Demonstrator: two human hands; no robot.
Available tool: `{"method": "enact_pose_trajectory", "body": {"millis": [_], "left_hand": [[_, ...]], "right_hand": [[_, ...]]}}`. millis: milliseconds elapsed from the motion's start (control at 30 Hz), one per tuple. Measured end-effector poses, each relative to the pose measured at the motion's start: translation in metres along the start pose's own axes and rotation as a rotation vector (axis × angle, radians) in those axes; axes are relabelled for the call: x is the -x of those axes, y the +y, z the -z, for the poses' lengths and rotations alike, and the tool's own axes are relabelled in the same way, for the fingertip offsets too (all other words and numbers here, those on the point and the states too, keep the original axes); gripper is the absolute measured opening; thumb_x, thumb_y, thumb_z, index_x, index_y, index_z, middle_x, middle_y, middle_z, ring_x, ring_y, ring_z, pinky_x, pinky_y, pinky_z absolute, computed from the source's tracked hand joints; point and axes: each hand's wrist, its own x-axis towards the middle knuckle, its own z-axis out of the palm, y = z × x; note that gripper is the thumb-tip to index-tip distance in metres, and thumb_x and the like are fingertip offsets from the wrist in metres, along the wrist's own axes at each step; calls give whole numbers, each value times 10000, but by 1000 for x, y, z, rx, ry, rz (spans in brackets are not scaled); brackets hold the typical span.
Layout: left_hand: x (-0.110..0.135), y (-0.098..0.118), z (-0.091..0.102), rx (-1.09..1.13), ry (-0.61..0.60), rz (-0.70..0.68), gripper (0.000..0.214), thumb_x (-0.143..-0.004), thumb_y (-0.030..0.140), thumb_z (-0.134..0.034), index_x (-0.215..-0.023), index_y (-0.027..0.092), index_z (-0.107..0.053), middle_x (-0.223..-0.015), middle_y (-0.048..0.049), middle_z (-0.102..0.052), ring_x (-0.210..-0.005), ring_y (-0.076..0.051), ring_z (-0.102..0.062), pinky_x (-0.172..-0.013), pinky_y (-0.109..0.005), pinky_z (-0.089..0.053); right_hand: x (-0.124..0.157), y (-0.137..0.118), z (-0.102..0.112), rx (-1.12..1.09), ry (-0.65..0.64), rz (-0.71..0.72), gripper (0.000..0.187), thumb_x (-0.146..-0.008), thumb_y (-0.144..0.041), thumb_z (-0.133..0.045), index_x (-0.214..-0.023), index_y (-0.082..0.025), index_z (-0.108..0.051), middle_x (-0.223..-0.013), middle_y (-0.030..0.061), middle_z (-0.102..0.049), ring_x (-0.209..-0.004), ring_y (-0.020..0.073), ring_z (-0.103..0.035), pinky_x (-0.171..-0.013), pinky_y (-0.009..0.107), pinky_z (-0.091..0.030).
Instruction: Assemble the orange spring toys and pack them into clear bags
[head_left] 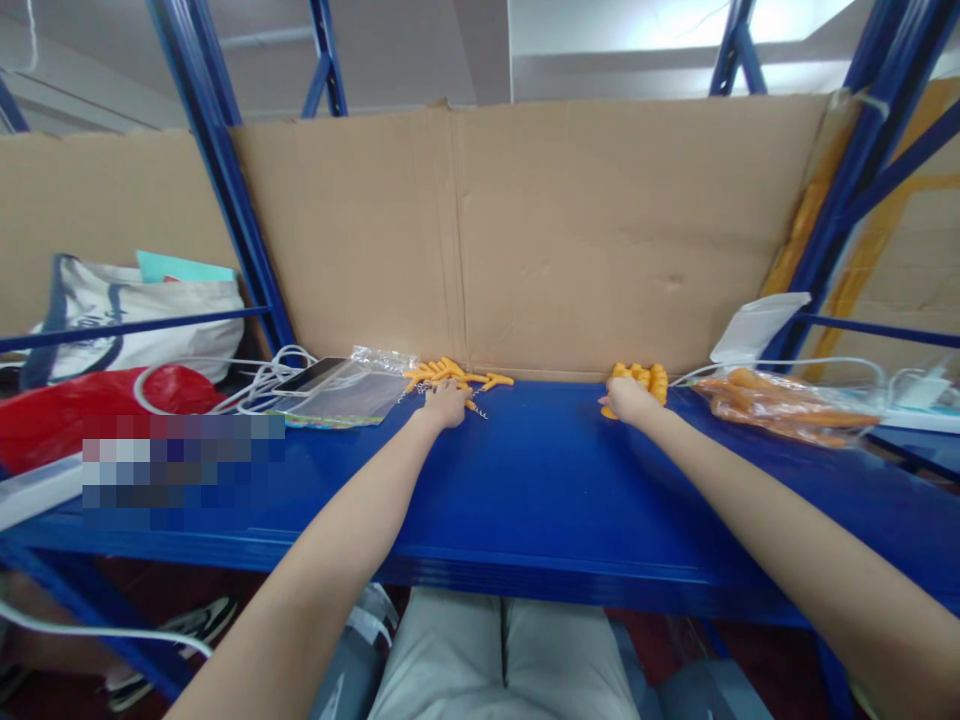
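My left hand (446,402) is at the far side of the blue table, fingers bent down and pinched at a small heap of orange-handled corkscrews (444,370). Their thin metal spirals stick out on both sides of it. One more orange handle (496,381) lies just right of the heap. Farther right, my right hand (628,398) is closed at the near left side of a cluster of rounded orange plastic pieces (657,383). An orange piece shows beneath its fingers. Both hands partly hide what they touch.
A clear bag of orange parts (787,405) lies at the right by a white cable. Left are a flat clear bag (345,395), tangled white cables (262,390), a red bag (150,395) and a canvas bag (142,320). A cardboard wall (570,240) closes the back.
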Motion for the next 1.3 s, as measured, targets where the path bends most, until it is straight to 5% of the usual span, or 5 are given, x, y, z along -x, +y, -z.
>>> {"method": "enact_pose_trajectory", "body": {"millis": [300, 433, 567, 800, 1300], "left_hand": [[-5, -4, 4, 79, -17, -149, 461, -763, 62, -487, -1169, 215, -643, -1244, -95, -629, -1163, -235, -568, -990, -324, -430], [0, 0, 11, 196, -162, -156, 370, -735, 154, -514, -1071, 190, -666, -953, -76, -726, -827, -208, -678, -723, -272, -522], [2, 3, 12, 251, -148, -170, 321, -703, 173, -529, -993, 175, -666, -807, -46, -720, -699, -184, -663, -579, -228, -481], [-5, 6, 0, 333, 123, -288, 311, -681, 179, -572, -982, 174, -649, -786, -29, -712, -705, -177, -657, -620, -232, -475], [-7, 14, -3, 331, 181, -332, 272, -712, 214, -591, -972, 159, -649, -859, -49, -707, -774, -187, -657, -687, -252, -495]], "right_hand": [[7, -31, -4, -275, 2, -105, 463, -802, -151, -578, -1252, -83, -493, -1182, 200, -610, -1087, 297, -600, -914, 396, -477], [7, -31, -4, -364, -112, -189, 420, -791, -258, -624, -1163, -74, -558, -1065, 160, -668, -977, 253, -651, -831, 312, -508], [10, -33, -3, -330, -228, -71, 239, -826, -245, -575, -1004, -105, -648, -972, 124, -708, -899, 242, -670, -794, 312, -514], [19, -52, 2, -149, -96, 261, 443, -833, -83, -445, -1246, -165, -582, -1305, 134, -585, -1236, 258, -518, -1071, 501, -325], [24, -65, 12, -59, -157, 280, 415, -874, -145, -444, -1276, -115, -543, -1316, 154, -573, -1221, 263, -530, -1076, 458, -315]]}}
